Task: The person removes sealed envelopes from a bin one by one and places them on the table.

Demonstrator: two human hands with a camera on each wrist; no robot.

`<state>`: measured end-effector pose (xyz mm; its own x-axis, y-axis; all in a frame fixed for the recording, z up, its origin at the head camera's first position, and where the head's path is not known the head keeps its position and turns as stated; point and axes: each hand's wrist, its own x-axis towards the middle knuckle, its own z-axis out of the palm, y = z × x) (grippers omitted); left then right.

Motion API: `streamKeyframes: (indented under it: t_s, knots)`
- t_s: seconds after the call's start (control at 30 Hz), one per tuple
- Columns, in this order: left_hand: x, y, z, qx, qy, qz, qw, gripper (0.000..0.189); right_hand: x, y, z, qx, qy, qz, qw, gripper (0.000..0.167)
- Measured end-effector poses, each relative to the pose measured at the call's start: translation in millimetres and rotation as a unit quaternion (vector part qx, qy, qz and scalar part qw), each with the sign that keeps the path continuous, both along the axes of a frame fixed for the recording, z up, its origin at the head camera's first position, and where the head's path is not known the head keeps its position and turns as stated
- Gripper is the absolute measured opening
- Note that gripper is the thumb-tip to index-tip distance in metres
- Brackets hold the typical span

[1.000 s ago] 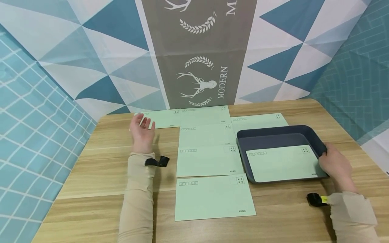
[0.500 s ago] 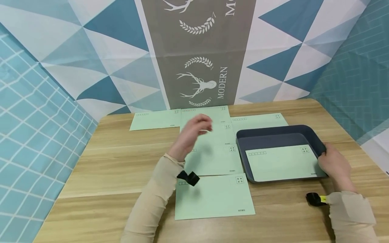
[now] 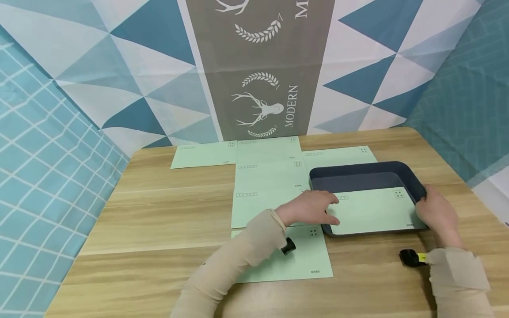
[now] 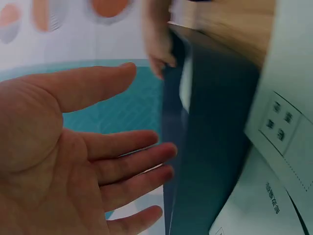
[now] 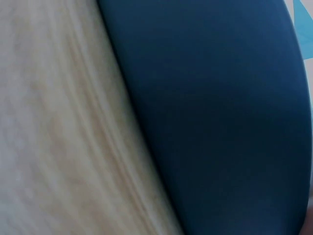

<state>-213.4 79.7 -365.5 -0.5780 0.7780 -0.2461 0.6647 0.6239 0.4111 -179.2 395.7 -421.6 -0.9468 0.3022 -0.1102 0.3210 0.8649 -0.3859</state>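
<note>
A dark blue tray (image 3: 358, 180) lies on the table at right, with a pale green envelope (image 3: 374, 212) in its front part. My right hand (image 3: 437, 212) grips the tray's right rim; in the right wrist view the tray's outer wall (image 5: 220, 107) fills much of the frame. My left hand (image 3: 312, 207) reaches over the tray's left edge, thumb and fingers apart, fingertips at the envelope's left end. The left wrist view shows the left palm (image 4: 58, 161) with nothing in it, beside the tray wall (image 4: 215, 137).
Several more green envelopes lie left of and behind the tray: a middle column with a front envelope (image 3: 294, 265), a back-left envelope (image 3: 204, 155) and a back-right envelope (image 3: 338, 155) partly hidden by the tray. Patterned cloth (image 3: 262, 66) hangs behind the wooden table (image 3: 159, 221).
My left hand has moved from the back-left envelope, across the middle column, to the tray's left side. My right hand keeps its grip and the tray stays in place.
</note>
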Motion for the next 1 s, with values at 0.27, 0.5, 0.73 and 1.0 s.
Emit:
streamKeyframes:
  t_s: [0.27, 0.5, 0.73, 1.0]
  knots:
    - [8.7, 24.1, -16.2, -0.130, 0.151, 0.000, 0.9799, 0.065, -1.0, -2, 2.8, 0.001, 0.004, 0.008, 1.0000, 0.052]
    - [10.0, 33.3, -29.5, -0.192, 0.203, 0.036, 0.9597, 0.098, 1.2, 0, 3.0, 0.003, 0.005, 0.016, 0.9999, 0.051]
    - [8.3, 37.8, -32.2, -0.195, 0.211, 0.051, 0.9565, 0.076, 0.3, 0, 1.5, 0.005, 0.005, 0.011, 0.9999, 0.051]
    - [11.9, 41.2, -35.8, -0.202, 0.225, 0.067, 0.9508, 0.076, -0.5, -1, -0.4, 0.005, 0.004, 0.008, 0.9999, 0.051]
